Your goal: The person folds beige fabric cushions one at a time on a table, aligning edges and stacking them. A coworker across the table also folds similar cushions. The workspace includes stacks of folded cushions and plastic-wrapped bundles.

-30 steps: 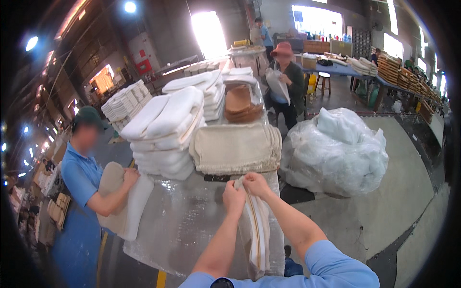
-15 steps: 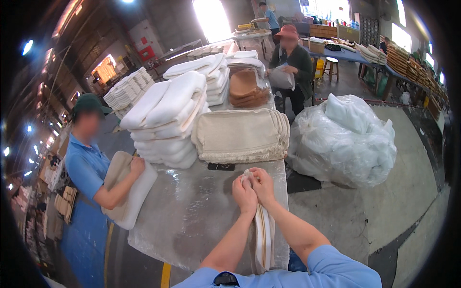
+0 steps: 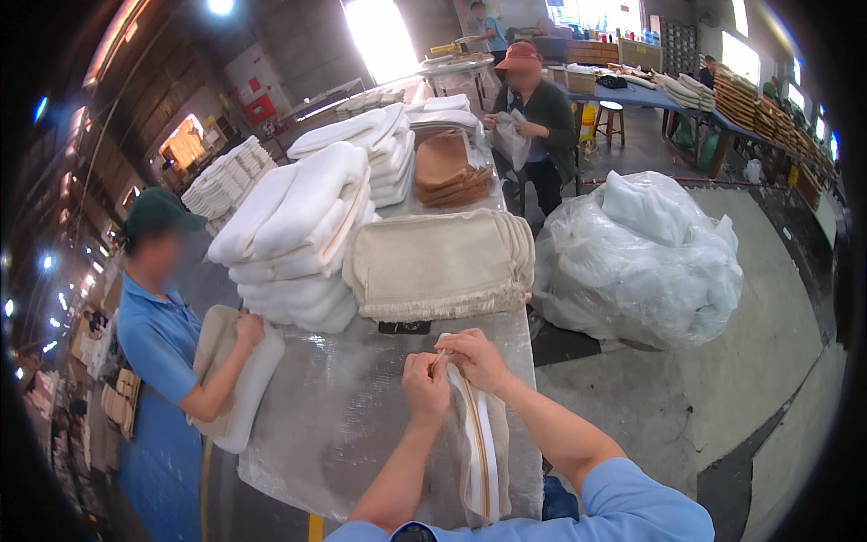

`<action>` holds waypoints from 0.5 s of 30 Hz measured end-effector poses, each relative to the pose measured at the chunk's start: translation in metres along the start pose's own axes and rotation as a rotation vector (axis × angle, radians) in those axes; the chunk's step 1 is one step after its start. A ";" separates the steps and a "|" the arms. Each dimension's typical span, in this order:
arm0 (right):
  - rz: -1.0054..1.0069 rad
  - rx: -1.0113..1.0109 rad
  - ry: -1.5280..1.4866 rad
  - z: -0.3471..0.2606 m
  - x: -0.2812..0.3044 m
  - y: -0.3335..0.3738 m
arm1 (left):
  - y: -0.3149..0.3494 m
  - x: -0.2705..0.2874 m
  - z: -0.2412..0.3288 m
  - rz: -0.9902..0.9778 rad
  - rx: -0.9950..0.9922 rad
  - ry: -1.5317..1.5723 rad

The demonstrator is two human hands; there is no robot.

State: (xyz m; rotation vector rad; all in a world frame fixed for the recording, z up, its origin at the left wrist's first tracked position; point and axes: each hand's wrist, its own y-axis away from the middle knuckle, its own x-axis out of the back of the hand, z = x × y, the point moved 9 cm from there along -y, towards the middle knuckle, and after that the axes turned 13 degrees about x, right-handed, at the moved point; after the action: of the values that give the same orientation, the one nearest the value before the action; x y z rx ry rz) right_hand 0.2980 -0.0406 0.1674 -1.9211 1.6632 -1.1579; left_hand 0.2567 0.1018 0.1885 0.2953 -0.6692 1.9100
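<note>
A long, narrow beige and white fabric cover [image 3: 498, 456] lies lengthwise on the table in front of me, with a yellowish zipper line running down it. My left hand [image 3: 426, 388] is closed at the cover's far end, its thumb and fingers pinched on the cloth. Right beside it, my right hand [image 3: 479, 359] grips the same end with bent fingers. The fingertips nearly meet, and whatever small part lies between them is hidden. Beyond my hands sits a stack of folded beige covers [image 3: 433, 262], with a dark flat object [image 3: 404, 328] at its near edge.
The table [image 3: 334, 406] is wrapped in clear plastic. White folded padding [image 3: 289, 217] is piled at the left, and brown pieces [image 3: 447, 172] lie farther back. A co-worker [image 3: 163, 316] handles a pad at the left; another person [image 3: 551, 117] sits behind. A big plastic-wrapped bundle [image 3: 641, 262] stands right.
My hands have drawn slightly apart at the cover's end, the left one shifting left and down. The seated person's pale bag has moved. The whole view has turned a little.
</note>
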 end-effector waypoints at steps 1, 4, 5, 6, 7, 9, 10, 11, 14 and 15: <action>-0.022 0.006 0.012 0.002 0.000 -0.002 | -0.004 -0.001 0.004 -0.031 -0.048 -0.004; -0.050 -0.023 0.006 0.013 0.000 0.002 | -0.025 -0.003 0.007 -0.129 -0.094 0.050; -0.030 -0.057 -0.024 0.015 -0.001 0.008 | -0.043 -0.003 0.001 -0.162 -0.048 0.109; -0.008 -0.093 -0.052 0.018 -0.002 0.013 | -0.059 -0.011 -0.001 -0.198 -0.003 0.169; -0.003 -0.126 -0.079 0.018 -0.008 0.014 | -0.072 -0.027 0.005 -0.350 0.071 0.314; 0.011 -0.190 -0.122 0.014 -0.013 0.015 | -0.093 -0.065 0.031 -0.655 0.216 0.613; 0.004 -0.205 -0.128 0.013 -0.018 0.015 | -0.091 -0.086 0.032 -0.819 0.229 0.597; -0.011 -0.204 -0.148 0.009 -0.028 0.010 | -0.092 -0.101 0.025 -0.963 0.239 0.572; 0.069 -0.252 -0.179 0.022 -0.022 0.024 | -0.072 -0.140 0.017 -1.250 0.392 0.449; 0.112 -0.266 -0.196 0.025 -0.017 0.030 | -0.063 -0.147 0.014 -1.306 0.463 0.393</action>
State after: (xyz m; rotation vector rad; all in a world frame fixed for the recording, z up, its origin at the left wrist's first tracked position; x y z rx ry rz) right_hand 0.2978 -0.0383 0.1252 -1.9911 1.8629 -0.7100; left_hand 0.3749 0.0004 0.1480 0.4703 0.2623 0.7655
